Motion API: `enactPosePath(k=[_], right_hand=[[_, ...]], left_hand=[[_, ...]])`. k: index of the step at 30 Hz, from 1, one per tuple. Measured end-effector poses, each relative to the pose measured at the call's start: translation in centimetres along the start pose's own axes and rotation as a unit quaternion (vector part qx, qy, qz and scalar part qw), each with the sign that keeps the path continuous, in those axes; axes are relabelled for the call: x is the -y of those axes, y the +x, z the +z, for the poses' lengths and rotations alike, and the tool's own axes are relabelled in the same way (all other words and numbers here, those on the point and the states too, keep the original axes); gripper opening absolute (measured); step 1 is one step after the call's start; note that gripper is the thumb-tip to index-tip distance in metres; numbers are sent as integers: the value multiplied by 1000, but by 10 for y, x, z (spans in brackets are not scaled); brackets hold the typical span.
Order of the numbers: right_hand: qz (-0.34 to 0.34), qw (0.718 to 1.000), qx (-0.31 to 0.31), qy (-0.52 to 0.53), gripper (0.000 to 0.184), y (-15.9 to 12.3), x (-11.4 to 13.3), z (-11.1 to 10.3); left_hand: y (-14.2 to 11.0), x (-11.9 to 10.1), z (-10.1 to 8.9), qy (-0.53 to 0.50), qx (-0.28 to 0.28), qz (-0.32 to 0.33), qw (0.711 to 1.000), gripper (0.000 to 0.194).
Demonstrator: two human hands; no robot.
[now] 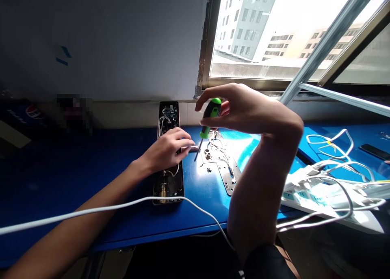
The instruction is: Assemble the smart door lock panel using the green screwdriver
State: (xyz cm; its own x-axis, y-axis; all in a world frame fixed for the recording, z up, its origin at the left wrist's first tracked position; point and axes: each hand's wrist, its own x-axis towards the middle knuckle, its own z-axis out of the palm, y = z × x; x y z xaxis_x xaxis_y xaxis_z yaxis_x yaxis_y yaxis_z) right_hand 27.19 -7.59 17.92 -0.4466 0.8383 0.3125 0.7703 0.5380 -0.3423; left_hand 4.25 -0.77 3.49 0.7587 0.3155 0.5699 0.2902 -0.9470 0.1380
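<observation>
My right hand (240, 108) is raised above the bench, its fingers around the green and black handle of a screwdriver (211, 113). The shaft points down and slightly left, its tip in the air. My left hand (170, 149) lies across a long black housing (175, 183) that holds a circuit board, wires and a brass cylinder (163, 189). The left thumb and fingertips come together at the housing's right side, by a shiny metal piece (192, 148); whether they grip it is unclear. Right of the housing lies a black plate (225, 175) with wires, partly behind my right forearm.
Small dark parts (209, 170) lie on the blue bench (122, 230). A white cable (128, 206) crosses in front of my left forearm. At right are a power strip (317, 202) with tangled cables and a phone (374, 152). A metal bar (332, 39) slants before the window.
</observation>
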Motion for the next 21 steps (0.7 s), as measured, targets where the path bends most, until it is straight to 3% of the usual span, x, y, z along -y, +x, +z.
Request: enactPosePath(k=[3,6,11,16,21], right_hand=[[-14,999,-34,-9,22,9,9,6],[-30,998,-49,-16,19,19,18,15],[-78,995,-55,-6,15,35,28,30],[-76,997,-20,-9,17,41,32,37],[-74,997,-23,-9,13,43,35,41]], left_hand=[[-28,13,-11,42,-101,-59,992,24],[-49,24,-15,54,-125,-104,985,26],[-60,26,-16,39,-76,-102,991,30],[-59,20,-16,29,-46,-73,996,34],[-59,18,-15,33,-34,-62,997,36]])
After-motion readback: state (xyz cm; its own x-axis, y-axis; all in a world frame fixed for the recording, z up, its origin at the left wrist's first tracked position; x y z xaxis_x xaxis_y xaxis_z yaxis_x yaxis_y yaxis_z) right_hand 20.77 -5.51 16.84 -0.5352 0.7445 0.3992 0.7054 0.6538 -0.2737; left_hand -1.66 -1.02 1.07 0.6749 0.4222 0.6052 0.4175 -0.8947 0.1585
